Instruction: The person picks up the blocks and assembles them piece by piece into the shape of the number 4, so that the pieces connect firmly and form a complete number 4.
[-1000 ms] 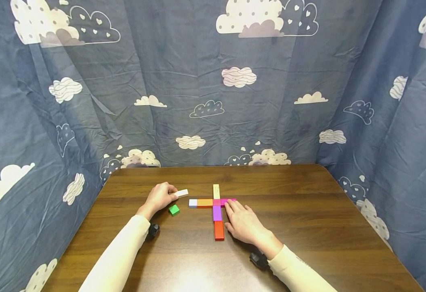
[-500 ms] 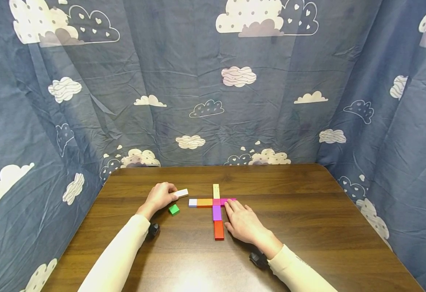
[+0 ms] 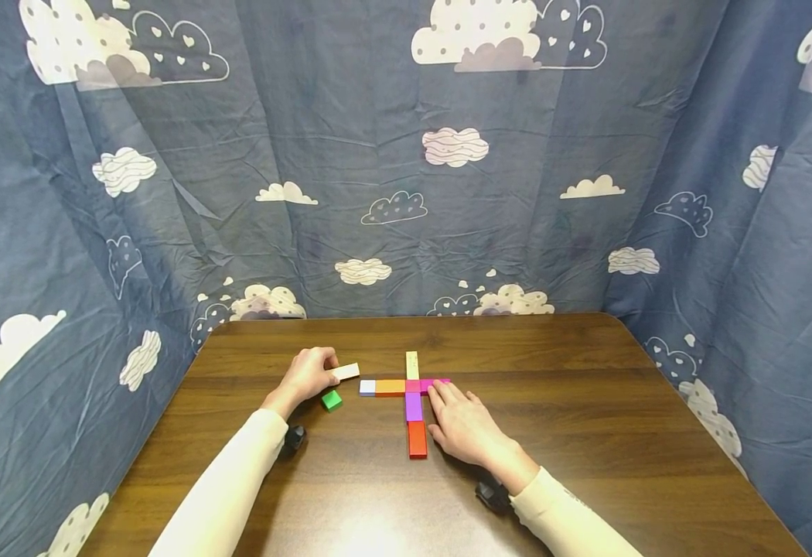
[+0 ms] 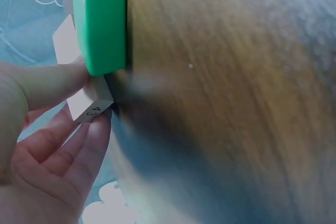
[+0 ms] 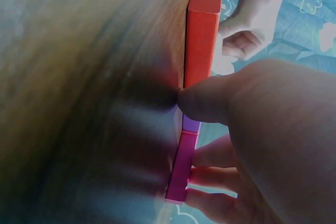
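My left hand [image 3: 307,374] pinches one end of a white block [image 3: 346,372] between thumb and fingers, low over the table. In the left wrist view, small dark marks show on that block's end. A green block [image 3: 332,400] lies just in front of this hand. At the centre, several coloured blocks form a cross. My right hand [image 3: 467,427] lies with its fingers extended; their tips touch the magenta block [image 3: 425,387] on the cross's right arm. Its thumb is beside the red block [image 3: 417,440] and the purple block [image 3: 414,407].
The cross also has a pink block [image 3: 413,385] at its middle, a yellow block [image 3: 412,365] at the far end, and an orange block [image 3: 390,388] and a whitish-blue block [image 3: 367,387] leftward. A cloud-patterned curtain [image 3: 392,170] borders the wooden table [image 3: 587,387].
The white block's free end has shifted very slightly toward me and to the right, with my left fingers still on it. My right hand and the cross have not moved.
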Demonstrator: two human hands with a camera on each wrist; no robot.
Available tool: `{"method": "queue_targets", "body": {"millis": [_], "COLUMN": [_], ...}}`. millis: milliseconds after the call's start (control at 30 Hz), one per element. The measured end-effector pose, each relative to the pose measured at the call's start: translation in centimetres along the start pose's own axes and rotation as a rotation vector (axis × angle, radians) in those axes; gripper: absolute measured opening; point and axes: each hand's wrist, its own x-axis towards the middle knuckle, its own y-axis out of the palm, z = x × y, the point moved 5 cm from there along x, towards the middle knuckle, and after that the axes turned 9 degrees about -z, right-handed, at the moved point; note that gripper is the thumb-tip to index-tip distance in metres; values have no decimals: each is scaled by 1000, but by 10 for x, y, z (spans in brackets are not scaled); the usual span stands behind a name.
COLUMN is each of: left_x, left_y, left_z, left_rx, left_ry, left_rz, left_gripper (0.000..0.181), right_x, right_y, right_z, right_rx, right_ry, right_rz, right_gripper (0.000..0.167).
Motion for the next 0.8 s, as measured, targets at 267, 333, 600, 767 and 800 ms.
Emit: {"method": "queue_targets", "body": {"millis": [267,333,600,767,800], "left_x": [0,0,0,4,5], "left_y": [-1,-2,-3,-3,-2], "left_z": [1,3,6,2,1], "left_rx": [-74,-111,-186,-192,-193], "left_ry": [-2,-19,-119,-150,-151], "left_rz": [-9,-9,-44,-49,-50], "left_gripper": [16,14,12,12,12], "right_x": [0,-1,-3,-1,-1], "right_y": [-1,-1,0,-1,-1], "right_z": [0,0,1,1,0], "right_rx": [2,1,5,0,-1], "right_ry": [3,4,3,6,6], "right_rz": [2,-1,-8,-9,-9], "right_gripper": [66,66,65,66,66]}}
